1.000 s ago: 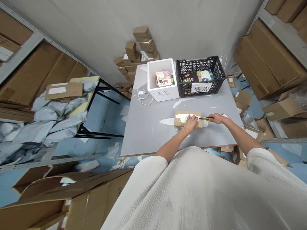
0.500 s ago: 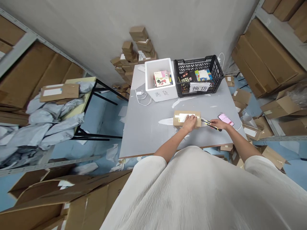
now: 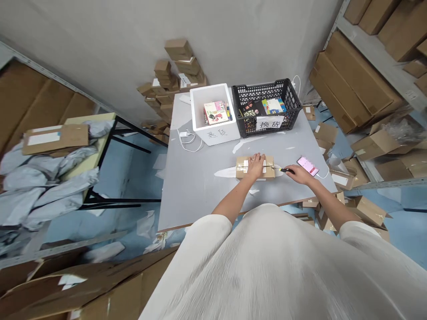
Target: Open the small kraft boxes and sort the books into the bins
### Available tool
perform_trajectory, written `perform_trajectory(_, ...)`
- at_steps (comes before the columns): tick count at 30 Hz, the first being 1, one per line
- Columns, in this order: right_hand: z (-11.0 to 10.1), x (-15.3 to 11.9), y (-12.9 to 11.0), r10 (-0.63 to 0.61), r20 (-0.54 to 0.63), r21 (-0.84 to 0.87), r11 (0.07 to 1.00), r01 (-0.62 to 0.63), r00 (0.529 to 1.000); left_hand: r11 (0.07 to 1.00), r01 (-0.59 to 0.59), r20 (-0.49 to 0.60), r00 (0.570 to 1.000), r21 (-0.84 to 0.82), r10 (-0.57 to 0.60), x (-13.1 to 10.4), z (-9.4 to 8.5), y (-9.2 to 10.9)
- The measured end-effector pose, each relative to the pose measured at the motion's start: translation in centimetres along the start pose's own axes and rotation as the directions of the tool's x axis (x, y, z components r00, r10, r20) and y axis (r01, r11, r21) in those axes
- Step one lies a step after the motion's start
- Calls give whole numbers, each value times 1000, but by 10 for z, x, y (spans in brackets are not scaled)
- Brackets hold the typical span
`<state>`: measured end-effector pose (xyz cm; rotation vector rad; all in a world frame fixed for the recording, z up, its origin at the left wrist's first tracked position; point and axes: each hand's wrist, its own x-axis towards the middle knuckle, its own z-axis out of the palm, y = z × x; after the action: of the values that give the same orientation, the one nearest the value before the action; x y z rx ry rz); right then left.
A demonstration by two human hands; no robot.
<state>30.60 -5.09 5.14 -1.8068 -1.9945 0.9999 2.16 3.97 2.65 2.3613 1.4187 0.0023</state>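
A small taped cardboard box (image 3: 240, 170) with a white label lies near the front of the grey table (image 3: 200, 178). My left hand (image 3: 255, 166) rests flat on top of it, fingers spread, covering part of the label. To the right, my right hand (image 3: 299, 174) is closed around the black and yellow handle of a utility knife (image 3: 286, 170). Its tip points left and meets the box's right end; whether it is in the tape cannot be made out. Just beyond my right hand lies a phone (image 3: 308, 166) with a lit pink screen and a white cable.
At the back of the table stand a white foam box (image 3: 216, 135) and a black plastic crate (image 3: 245, 126), both with books inside. A white charger (image 3: 184, 134) lies at left. Grey parcels (image 3: 63, 186) cover a side table. Cardboard boxes (image 3: 367, 209) crowd the floor at right.
The knife has turned and moved left, so its tip is at the box's right end. My left hand has shifted and flattened over the box's middle. The camera view has swung slightly right.
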Motion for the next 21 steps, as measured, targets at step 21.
perform_trajectory(21,23,-1,38,85,-366,-95,987,-128,927,1000,24,-44,999,19,-24,-13,24,0)
